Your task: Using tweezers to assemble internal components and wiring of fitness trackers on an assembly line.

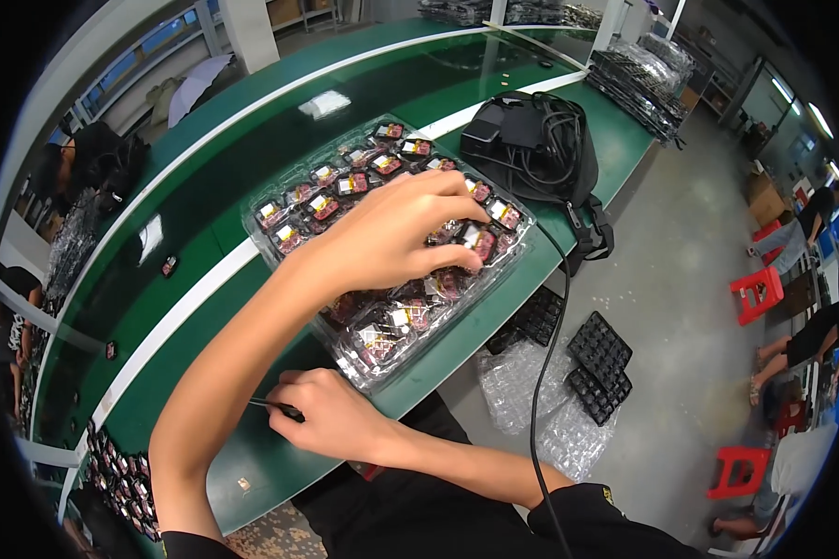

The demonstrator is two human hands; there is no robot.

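Observation:
My left hand (410,228) reaches over a clear plastic tray (350,368) on the green bench. Its thumb and fingertips close around a small black part (478,244) with a white, yellow and reddish face. Rows of similar parts (322,205) fill the tray's pockets, some hidden under my hand and forearm. Beside the tray's near-left corner, my right hand (331,415) is closed on a slim black tool (287,410). A thin end sticks out to the left; most of the tool is hidden by my fingers.
A black bag (541,149) with cables stands right of the tray, and a black cable (537,401) hangs past the bench edge. A dark green conveyor belt (252,149) curves behind. More black parts (126,480) lie at lower left. Black trays (601,349) and clear plastic sit below.

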